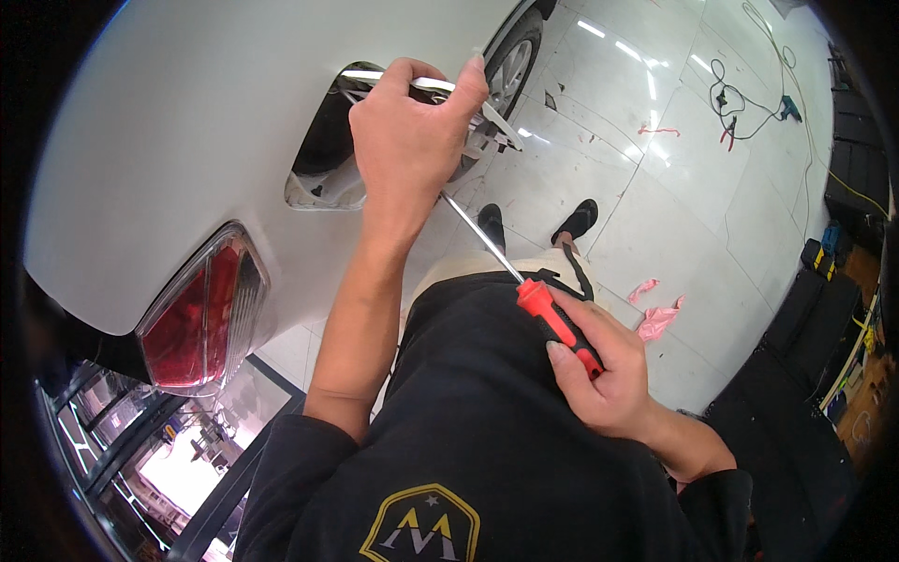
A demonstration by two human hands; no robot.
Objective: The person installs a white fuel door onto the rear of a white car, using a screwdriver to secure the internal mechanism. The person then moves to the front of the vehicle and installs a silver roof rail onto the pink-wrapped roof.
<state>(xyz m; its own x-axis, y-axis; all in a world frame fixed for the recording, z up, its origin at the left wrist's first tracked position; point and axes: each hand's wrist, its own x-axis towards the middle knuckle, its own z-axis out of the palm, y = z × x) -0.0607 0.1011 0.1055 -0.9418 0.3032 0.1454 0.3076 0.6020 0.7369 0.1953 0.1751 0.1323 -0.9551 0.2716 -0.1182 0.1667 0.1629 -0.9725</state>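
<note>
My left hand (410, 140) rests on the edge of an open fuel-filler recess (323, 155) in a white car body (178, 122), its fingers curled over a small white flap or bracket (494, 122). My right hand (604, 370) grips the red and black handle of a long screwdriver (552, 318). The thin metal shaft (478, 234) runs up and left toward my left hand, and its tip is hidden behind that hand.
A red tail light (201, 314) sits low on the left of the car. A rear wheel (510, 75) is beyond the recess. Pink rags (655, 314) lie on the glossy tiled floor, with cables and pliers (740, 108) farther off. Dark tool cases line the right wall (824, 309).
</note>
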